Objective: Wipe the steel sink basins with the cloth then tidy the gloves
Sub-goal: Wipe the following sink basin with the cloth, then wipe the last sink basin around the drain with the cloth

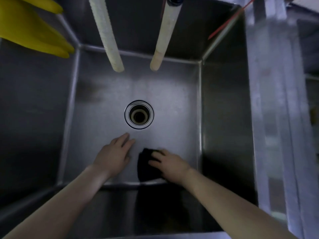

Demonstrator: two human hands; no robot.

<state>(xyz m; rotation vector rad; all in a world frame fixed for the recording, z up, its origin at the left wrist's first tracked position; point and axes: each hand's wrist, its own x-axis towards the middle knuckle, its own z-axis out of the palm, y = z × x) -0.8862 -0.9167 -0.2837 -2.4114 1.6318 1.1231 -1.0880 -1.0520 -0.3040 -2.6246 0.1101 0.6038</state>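
I look straight down into a deep steel sink basin [222, 121] with a round open drain [139, 115] in the middle of its floor. My right hand [170, 163] presses a dark cloth [145, 166] flat on the basin floor near the front wall, right of the drain. My left hand [114, 154] rests flat on the floor beside it, fingers apart, fingertips just short of the drain and holding nothing. Yellow rubber gloves [29, 30] hang over the rim at the upper left.
Two pale hoses, one on the left [107, 37] and one on the right [165, 37], hang down from above into the back of the basin. A red strip [229, 19] lies along the back right rim. A steel ledge [271, 109] runs along the right side.
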